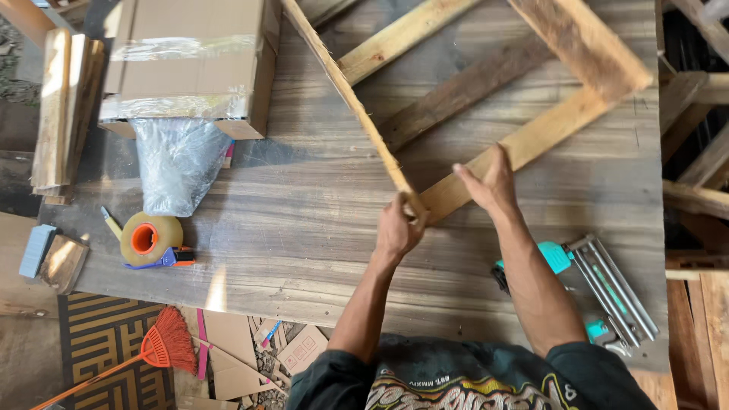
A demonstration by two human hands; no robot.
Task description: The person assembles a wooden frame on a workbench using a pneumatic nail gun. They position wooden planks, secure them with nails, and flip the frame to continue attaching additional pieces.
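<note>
A wooden frame of pale slats lies on the wooden workbench. My left hand grips the near corner where a thin slat meets a wider pale slat. My right hand rests flat on that wider slat, fingers spread, just right of the corner. A darker slat runs diagonally under the frame. A broad rough board caps the far right end.
A teal nail gun lies at the bench's right near edge. A taped cardboard box with a plastic bag sits far left, a tape dispenser near it. Stacked boards stand left. A red broom lies on the floor.
</note>
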